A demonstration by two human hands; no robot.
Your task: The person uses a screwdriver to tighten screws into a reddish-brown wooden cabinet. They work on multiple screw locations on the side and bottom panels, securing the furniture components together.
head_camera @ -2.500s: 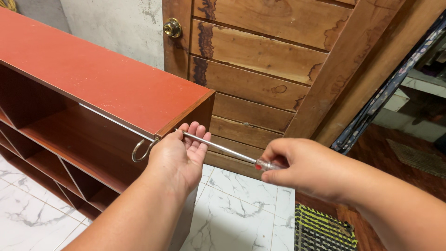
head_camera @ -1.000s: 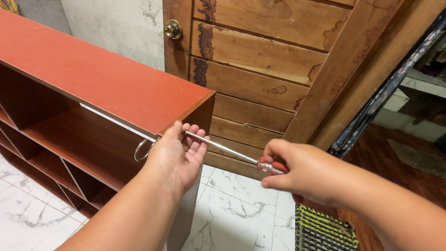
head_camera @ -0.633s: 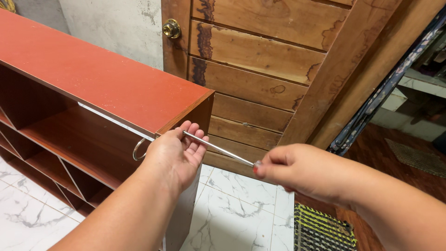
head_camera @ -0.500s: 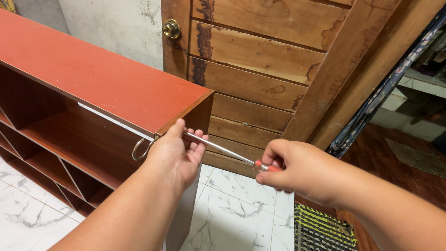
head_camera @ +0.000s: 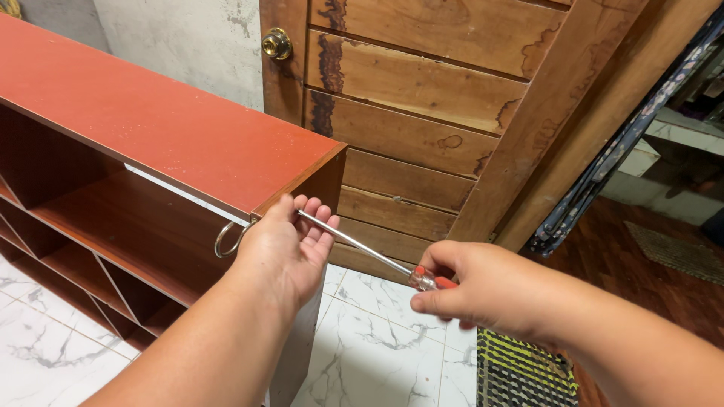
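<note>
From my head camera, my left hand is cupped against the end corner of the red-brown shelf unit, its fingers curled around the metal shaft of the screwdriver near the tip. My right hand is closed on the screwdriver's clear and orange handle, just right of my left hand. A metal ring sticks out just left of my left hand, at the end of a thin rail under the top board. My left palm hides the tip, so I can't tell whether it sits in a screw.

The risk I see is the tip slipping. With my fingers wrapped right beside it, a hard push or a tilted shaft could drive the point into my palm or scratch the board edge. The shaft slants, and my right hand is well back on it, so any wobble there would swing the tip. The wooden door stands just beyond both hands.
</note>
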